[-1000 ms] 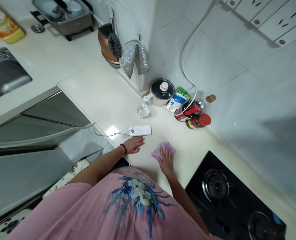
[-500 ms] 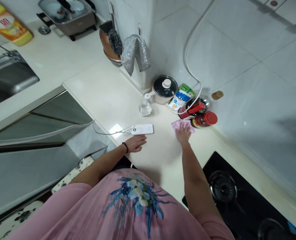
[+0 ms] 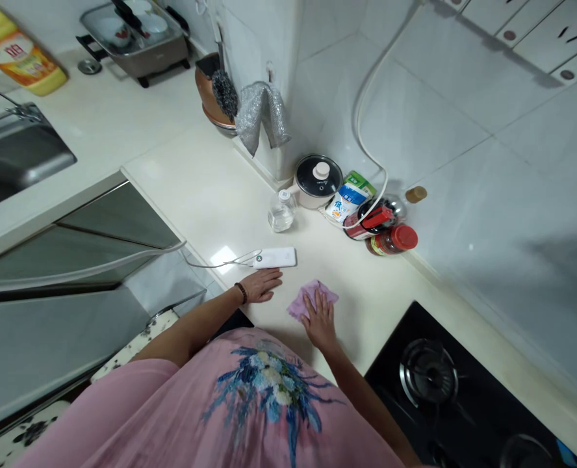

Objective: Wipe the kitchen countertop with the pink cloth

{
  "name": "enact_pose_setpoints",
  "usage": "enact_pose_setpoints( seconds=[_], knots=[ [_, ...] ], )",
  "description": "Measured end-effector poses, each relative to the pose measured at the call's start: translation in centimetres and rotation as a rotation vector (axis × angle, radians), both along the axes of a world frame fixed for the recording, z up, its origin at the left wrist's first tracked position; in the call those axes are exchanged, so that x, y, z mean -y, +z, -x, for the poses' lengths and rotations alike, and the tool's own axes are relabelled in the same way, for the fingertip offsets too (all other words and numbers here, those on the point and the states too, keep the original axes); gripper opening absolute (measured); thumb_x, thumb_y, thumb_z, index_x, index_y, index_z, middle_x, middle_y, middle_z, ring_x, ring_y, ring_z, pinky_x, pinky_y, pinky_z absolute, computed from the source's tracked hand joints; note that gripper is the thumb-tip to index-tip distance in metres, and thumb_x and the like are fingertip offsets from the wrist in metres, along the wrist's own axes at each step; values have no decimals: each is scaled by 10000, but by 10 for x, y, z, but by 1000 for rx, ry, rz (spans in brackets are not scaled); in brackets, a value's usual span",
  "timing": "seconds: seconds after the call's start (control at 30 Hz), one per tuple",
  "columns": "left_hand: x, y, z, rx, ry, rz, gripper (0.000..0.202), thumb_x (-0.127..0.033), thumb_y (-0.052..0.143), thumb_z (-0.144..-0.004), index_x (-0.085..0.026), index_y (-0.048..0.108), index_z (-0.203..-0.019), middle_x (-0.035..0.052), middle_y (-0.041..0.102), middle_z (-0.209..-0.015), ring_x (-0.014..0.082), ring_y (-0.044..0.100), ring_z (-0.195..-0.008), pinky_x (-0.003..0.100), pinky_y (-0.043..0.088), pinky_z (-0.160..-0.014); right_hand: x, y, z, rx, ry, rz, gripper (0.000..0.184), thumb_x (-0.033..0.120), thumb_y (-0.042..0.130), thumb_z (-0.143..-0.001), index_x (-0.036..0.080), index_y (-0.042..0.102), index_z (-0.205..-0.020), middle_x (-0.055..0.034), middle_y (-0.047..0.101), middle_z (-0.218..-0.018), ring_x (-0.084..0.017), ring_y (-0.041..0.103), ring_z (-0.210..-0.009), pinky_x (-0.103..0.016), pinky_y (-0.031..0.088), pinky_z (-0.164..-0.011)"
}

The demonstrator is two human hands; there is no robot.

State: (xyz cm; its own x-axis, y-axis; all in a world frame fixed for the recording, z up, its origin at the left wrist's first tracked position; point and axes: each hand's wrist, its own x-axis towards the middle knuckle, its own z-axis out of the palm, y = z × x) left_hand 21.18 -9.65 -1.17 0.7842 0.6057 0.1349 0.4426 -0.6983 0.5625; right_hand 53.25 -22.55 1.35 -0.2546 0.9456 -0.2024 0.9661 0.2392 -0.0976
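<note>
My right hand (image 3: 320,323) holds a pink cloth (image 3: 299,304) pressed against the white countertop (image 3: 249,214), its fingers spread over the fabric. The cloth lies crumpled at the edges, sticking out on both sides of the fingers. My left hand (image 3: 262,286) rests flat on the counter near its front edge, fingers stretched out and holding nothing. Just beyond the left fingertips lies a white power bank (image 3: 279,257) with a thin cable plugged into its left end. A clear jar (image 3: 281,214) with a white lid stands farther back.
Against the wall are a small lidded pot (image 3: 312,185), a blue and white packet (image 3: 347,200) and a red-lidded jar (image 3: 394,240). A white cord (image 3: 359,123) hangs down among them. The black gas hob (image 3: 468,416) is at right, the sink (image 3: 20,153) at left.
My right hand has drawn the pink cloth toward my body and to the left, away from the red-lidded jar. My left hand stays flat by the power bank.
</note>
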Motion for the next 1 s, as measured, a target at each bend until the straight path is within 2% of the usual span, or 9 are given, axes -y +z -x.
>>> enact_pose_setpoints(
  seconds=[0.07,0.27,0.33,0.4,0.5,0.67,0.73,0.87,1.0],
  knots=[
    [0,0,0,-4,-2,7,512,-329,591,-984,-195,622,-1477,197,552,-1593,331,451,-1543,557,388,-1275,-31,3,-1,-7,-24,21,695,459,397,-1077,334,192,-1729,-96,167,-1823,-336,129,-1680,-584,131,-1320],
    [0,0,0,6,0,-14,491,-310,562,-983,-174,637,-1448,193,585,-1554,330,447,-1541,554,421,-1251,-171,15,15,-6,-280,103,711,532,298,-1079,298,169,-1738,-100,78,-1836,-344,75,-1685,-600,115,-1321],
    [0,-1,0,8,-2,-18,486,-305,560,-981,-174,640,-1442,191,592,-1544,330,446,-1540,554,429,-1244,-194,19,24,-10,-347,112,719,538,260,-1082,290,123,-1743,-92,41,-1839,-336,58,-1686,-601,116,-1322],
    [0,-1,1,13,-5,-16,493,-301,563,-978,-172,635,-1448,195,588,-1544,336,445,-1539,562,429,-1241,-194,21,33,-16,-369,90,717,525,254,-1085,285,105,-1744,-91,42,-1839,-332,61,-1684,-598,118,-1323],
    [-2,-4,2,41,-17,-10,506,-313,576,-978,-169,625,-1460,209,575,-1551,351,439,-1539,584,421,-1239,-146,18,50,-14,-360,34,699,490,304,-1084,285,170,-1738,-112,94,-1834,-347,97,-1678,-597,135,-1316],
    [-3,-5,3,163,-45,-8,477,-345,547,-1016,-173,628,-1453,210,591,-1512,338,448,-1522,563,447,-1214,6,6,77,4,-284,14,687,458,388,-1062,311,259,-1720,-113,182,-1820,-348,148,-1670,-584,163,-1308],
    [-2,1,3,191,-56,7,471,-366,529,-1036,-202,622,-1468,190,605,-1494,319,470,-1499,545,446,-1209,65,4,74,15,-331,32,669,465,394,-1055,299,332,-1700,-125,242,-1804,-352,180,-1662,-583,212,-1293],
    [-10,25,4,134,50,6,511,-412,569,-1037,-257,572,-1523,159,560,-1558,362,404,-1536,598,342,-1238,139,13,37,26,-651,27,663,486,359,-1038,248,439,-1652,-168,354,-1749,-364,287,-1622,-579,352,-1228],
    [-39,41,5,6,305,23,789,-370,708,-916,-193,412,-1626,214,409,-1663,482,275,-1566,674,198,-1251,149,25,-1,15,-1107,-42,770,576,373,-989,183,433,-1648,-247,400,-1687,-429,374,-1557,-646,416,-1160]
  ],
)
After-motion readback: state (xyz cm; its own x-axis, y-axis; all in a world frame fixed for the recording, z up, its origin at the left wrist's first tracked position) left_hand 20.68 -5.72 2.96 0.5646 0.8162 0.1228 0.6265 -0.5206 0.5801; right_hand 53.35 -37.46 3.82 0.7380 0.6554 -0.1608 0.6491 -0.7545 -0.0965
